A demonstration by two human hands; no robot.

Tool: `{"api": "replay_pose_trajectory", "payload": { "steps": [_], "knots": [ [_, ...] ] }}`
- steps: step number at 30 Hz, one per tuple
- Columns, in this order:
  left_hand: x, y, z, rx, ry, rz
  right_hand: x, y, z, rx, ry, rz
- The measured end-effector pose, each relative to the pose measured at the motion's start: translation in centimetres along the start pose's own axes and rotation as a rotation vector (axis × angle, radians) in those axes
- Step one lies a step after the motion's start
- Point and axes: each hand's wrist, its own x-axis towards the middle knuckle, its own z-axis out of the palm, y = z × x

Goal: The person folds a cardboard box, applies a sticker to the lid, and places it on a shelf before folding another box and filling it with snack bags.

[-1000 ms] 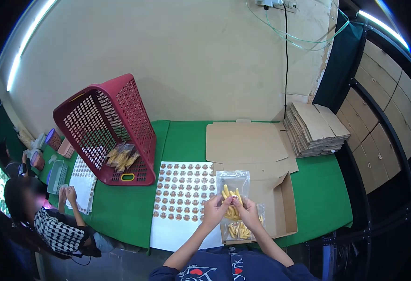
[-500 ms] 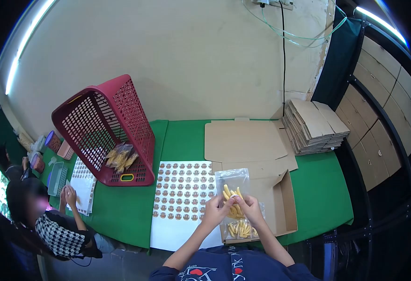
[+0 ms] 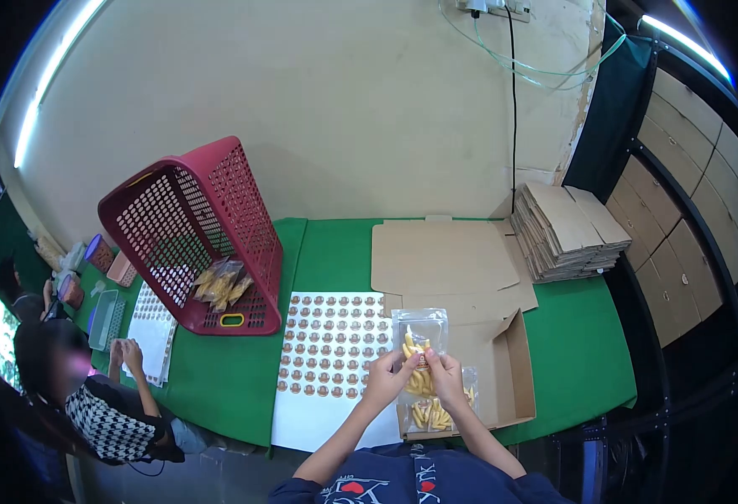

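Observation:
Both of my hands are closed on a clear zip pouch [image 3: 419, 382] of yellow finger-shaped pieces, held upright over an open cardboard box [image 3: 516, 370]. My left hand [image 3: 383, 382] grips the pouch's left edge. On the right side, my right hand [image 3: 448, 382] pinches it with the thumb in front. Between the thumbs a small round brown label shows in part on the pouch. Below, more pouches of yellow pieces [image 3: 429, 415] lie in the box, partly hidden. Left of the box is a sheet of round stickers [image 3: 327, 344] in rows.
A tilted maroon basket [image 3: 255, 227] holds several filled pouches [image 3: 222, 284]. Flattened cardboard boxes [image 3: 566, 227] are stacked at the back right. At far left, a co-worker [image 3: 117, 420] sits by papers [image 3: 150, 328] and a green basket [image 3: 107, 321]. Green cloth [image 3: 587, 353] covers the table.
My thumbs have drawn slightly apart, and more of the round label shows on the pouch. The whole view has shifted a little. Both hands still hold the pouch.

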Motion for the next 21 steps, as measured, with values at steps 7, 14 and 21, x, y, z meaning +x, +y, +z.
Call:
{"api": "replay_pose_trajectory", "payload": {
  "steps": [7, 14, 21],
  "knots": [
    [0.5, 4.5, -1.3, 0.159, -0.080, -0.237, -0.6, -1.3, 0.4, -0.138, -0.130, -0.072],
    [-0.2, 1.7, 0.6, -0.118, 0.123, -0.041, -1.4, -2.6, 0.1, -0.150, -0.183, -0.062],
    [0.4, 2.6, -0.9, -0.142, 0.013, -0.125, -1.6, -3.6, -0.3, -0.280, -0.193, -0.055]
  ]
}}
